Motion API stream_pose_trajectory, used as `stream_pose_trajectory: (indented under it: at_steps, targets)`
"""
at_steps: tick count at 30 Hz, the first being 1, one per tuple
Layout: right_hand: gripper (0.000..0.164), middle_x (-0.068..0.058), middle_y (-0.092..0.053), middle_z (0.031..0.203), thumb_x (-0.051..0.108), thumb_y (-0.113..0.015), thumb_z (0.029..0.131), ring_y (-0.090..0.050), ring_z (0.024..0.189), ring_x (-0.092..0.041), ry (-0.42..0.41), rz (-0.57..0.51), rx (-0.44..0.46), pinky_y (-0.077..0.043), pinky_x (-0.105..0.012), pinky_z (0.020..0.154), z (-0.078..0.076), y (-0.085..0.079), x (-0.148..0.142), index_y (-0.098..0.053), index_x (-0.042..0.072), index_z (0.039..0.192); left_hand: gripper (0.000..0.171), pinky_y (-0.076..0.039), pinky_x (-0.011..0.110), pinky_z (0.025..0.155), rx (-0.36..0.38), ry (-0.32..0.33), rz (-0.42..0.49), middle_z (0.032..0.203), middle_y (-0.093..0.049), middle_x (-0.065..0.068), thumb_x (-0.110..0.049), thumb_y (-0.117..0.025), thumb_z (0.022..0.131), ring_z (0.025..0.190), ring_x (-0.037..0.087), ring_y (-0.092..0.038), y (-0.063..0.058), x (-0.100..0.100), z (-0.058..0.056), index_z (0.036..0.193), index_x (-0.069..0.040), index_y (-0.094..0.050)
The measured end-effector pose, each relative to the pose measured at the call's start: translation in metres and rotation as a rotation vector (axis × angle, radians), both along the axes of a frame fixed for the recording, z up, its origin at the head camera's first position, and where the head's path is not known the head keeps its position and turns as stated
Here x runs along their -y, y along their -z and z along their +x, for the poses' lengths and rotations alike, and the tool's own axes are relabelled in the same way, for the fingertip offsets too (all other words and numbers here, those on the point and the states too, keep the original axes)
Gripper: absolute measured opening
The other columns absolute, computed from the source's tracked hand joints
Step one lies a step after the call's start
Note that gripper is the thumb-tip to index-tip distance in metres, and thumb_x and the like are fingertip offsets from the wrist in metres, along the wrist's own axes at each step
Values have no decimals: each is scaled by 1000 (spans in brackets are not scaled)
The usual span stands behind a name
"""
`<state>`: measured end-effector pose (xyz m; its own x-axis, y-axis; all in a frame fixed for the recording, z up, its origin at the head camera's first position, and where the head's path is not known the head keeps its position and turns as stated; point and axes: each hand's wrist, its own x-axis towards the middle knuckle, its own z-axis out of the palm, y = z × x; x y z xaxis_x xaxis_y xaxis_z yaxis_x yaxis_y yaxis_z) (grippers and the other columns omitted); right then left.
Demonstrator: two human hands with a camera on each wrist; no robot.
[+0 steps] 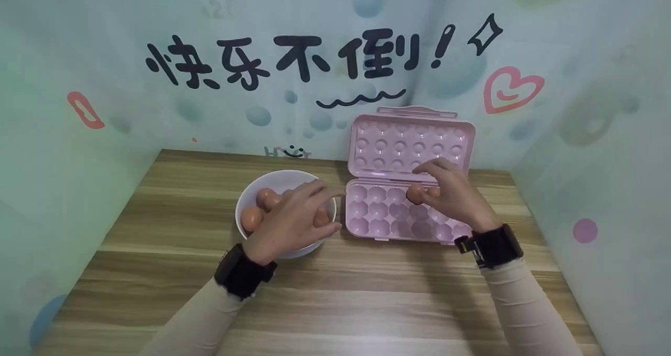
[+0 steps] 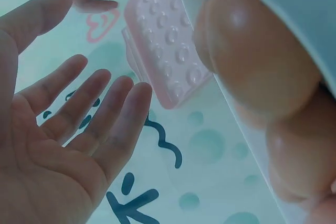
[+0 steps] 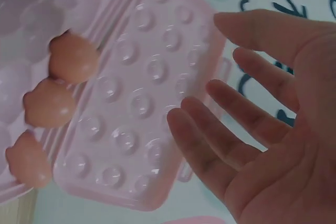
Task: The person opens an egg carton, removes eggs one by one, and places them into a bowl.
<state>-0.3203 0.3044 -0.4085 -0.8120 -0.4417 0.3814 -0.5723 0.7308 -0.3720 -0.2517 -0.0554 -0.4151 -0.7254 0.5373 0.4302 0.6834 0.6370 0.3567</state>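
Observation:
A white bowl point(image 1: 242, 194) at centre-left holds several brown eggs point(image 1: 252, 218). My left hand point(image 1: 299, 217) hovers above it, fingers extended and holding nothing. In the left wrist view, the eggs point(image 2: 257, 51) appear beside that empty palm. To the bowl's right lies a pink egg carton point(image 1: 377, 227), its lid point(image 1: 409, 141) raised and leaning back. Over the carton's right half hangs my right hand point(image 1: 461, 196), empty, with the fingers spread loosely. Three brown eggs point(image 3: 73, 59) sit in the row nearest the hinge; the hand partly hides this row in the head view.
The wooden table point(image 1: 335, 303) carries the bowl and carton near its back edge. A printed cloth point(image 1: 220, 115) with dark lettering rises behind them, and similar pale walls point(image 1: 603, 178) stand at both sides.

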Motion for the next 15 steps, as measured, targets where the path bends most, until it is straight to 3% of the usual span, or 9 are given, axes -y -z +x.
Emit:
stream_pose_trajectory:
  at_steps: [7, 15]
  targets:
    - [34, -26, -63, 122, -3, -80, 84, -63, 112, -44, -56, 149, -4, -54, -55, 98, -26, 21, -7, -74, -3, 117, 60, -52, 46, 104, 8, 19, 3, 138, -65, 6, -33, -84, 91, 124, 23, -61, 8, -15, 2, 145, -16, -63]
    - [34, -23, -66, 109, -8, -82, 79, -61, 106, -39, -81, 199, 27, -55, -49, 91, -41, 40, -8, -75, -5, 112, 61, -47, 52, 112, 42, 25, -14, 147, -61, 11, -39, -82, 94, 134, 30, -57, 16, -24, 4, 147, -18, -61]
